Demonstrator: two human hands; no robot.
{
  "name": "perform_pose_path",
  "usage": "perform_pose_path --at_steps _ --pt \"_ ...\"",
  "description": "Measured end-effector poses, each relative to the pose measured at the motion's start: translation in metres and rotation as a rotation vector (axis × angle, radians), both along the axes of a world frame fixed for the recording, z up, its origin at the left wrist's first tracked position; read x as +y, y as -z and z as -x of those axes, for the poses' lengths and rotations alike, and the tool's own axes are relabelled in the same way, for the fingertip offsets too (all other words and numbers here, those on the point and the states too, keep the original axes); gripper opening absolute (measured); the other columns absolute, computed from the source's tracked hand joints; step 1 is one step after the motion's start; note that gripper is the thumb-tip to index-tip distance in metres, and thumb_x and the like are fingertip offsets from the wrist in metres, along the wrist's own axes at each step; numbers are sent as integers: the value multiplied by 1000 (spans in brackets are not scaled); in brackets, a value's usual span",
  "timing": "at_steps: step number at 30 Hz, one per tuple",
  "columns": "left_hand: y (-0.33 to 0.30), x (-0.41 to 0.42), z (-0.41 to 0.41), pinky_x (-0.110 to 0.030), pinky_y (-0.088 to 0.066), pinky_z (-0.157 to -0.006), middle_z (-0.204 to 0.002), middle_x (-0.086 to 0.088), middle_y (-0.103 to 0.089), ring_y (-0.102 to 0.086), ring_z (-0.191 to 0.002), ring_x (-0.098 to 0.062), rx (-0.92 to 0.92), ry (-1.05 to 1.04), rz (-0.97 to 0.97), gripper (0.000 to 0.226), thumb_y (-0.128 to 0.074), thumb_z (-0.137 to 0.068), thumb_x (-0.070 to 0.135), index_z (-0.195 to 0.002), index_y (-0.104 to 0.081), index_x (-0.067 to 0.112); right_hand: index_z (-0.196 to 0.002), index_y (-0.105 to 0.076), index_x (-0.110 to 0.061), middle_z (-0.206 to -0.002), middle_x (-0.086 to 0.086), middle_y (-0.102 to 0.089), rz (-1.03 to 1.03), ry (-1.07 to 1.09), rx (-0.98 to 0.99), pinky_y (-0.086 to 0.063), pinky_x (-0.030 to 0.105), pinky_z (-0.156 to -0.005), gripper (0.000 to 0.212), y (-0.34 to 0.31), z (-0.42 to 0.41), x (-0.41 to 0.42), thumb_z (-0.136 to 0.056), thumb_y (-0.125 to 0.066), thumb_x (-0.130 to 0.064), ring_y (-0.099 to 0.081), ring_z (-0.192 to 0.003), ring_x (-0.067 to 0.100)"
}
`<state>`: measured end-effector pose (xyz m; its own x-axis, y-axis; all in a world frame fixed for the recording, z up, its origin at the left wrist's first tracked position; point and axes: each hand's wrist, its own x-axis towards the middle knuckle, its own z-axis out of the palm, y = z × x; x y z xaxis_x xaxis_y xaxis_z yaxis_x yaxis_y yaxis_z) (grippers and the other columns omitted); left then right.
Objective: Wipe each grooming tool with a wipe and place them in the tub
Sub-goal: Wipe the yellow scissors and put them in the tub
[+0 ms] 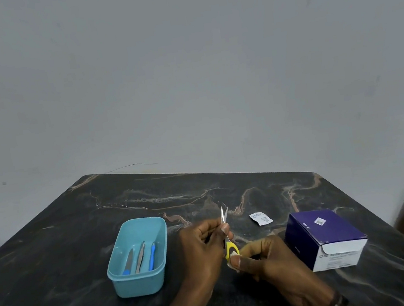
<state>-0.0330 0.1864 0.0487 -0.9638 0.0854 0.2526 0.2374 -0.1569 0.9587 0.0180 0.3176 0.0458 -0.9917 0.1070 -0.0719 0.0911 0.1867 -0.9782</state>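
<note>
Small scissors [226, 228] with yellow handles stand upright over the table, blades slightly apart and pointing away from me. My left hand [202, 247] pinches them at the blades near the pivot. My right hand [262, 257] pinches a white wipe [233, 263] against the yellow handle loop. To the left sits a light blue tub [142, 284] holding three tools: a blue-handled file, metal tweezers and a blue-handled tool.
A purple and white box [323, 237] stands on the right of the dark marble table [67, 245]. A torn white wipe sachet [261, 218] lies behind the hands. The wall is close behind the table's far edge.
</note>
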Motion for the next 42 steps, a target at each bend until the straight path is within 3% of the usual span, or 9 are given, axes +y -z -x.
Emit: perform_pose_path --at_steps 2,8,11,17,25,29,33,36,42 --pt "0 0 0 -14 -45 -44 -60 -4 -72 -64 -49 -7 1 15 19 24 -66 -84 -1 -69 -70 18 -75 -79 -6 -72 16 -71 1 22 36 -35 22 -53 23 0 0 0 -73 -81 -29 -47 -63 20" --pt "0 2 -2 -13 -45 -45 -64 -9 -73 -66 -51 -9 -5 57 39 22 -66 -84 -2 -70 -71 15 -75 -77 0 -63 11 -68 61 98 76 -34 20 -49 24 1 2 -1 -71 -77 -24 -44 -50 9" --pt "-1 1 -3 -15 -47 -45 -62 -7 -73 -66 -53 -11 8 34 42 25 -66 -84 -1 -69 -71 19 -75 -78 -3 -67 12 -71 22 59 44 -35 20 -50 28 1 1 -1 -68 -78 -30 -48 -54 10" --pt "0 1 -2 -14 -46 -45 -61 -6 -72 -65 -51 -8 -5 24 39 21 -67 -83 0 -71 -71 16 -75 -78 -3 -73 15 -74 -17 33 30 -39 21 -54 21 1 1 0 -73 -79 -24 -51 -62 17" --pt "5 4 -2 -16 -47 -46 -67 -12 -74 -68 -55 -14 -95 83 26 12 -66 -84 1 -74 -72 4 -69 -75 3 -64 14 -73 54 154 115 -40 18 -49 18 1 1 -2 -76 -77 -13 -48 -49 11" --pt "5 5 1 -25 -57 -54 -69 -13 -74 -70 -60 -20 -171 85 -42 11 -64 -87 1 -78 -71 2 -69 -76 -3 -69 13 -74 4 165 103 -43 21 -51 20 0 2 -4 -74 -78 -22 -52 -51 13" --pt "8 9 1 -25 -56 -56 -74 -13 -74 -70 -65 -20 -207 78 -50 14 -62 -89 6 -79 -70 0 -69 -76 -6 -68 13 -73 -56 169 85 -43 23 -50 23 1 1 -3 -76 -77 -28 -54 -53 16" --pt "8 10 1 -34 -57 -64 -77 -13 -75 -70 -70 -24 -248 95 -69 14 -61 -90 7 -84 -70 0 -68 -76 -5 -65 17 -71 -75 175 98 -41 22 -47 25 3 2 -3 -75 -77 -30 -51 -49 14" --pt "9 13 -4 -29 -54 -57 -85 -21 -73 -67 -66 -21 -307 169 -110 18 -54 -95 10 -89 -68 -1 -67 -74 -1 -56 9 -66 -75 176 120 -39 20 -45 24 6 4 -2 -78 -77 -22 -48 -42 10"
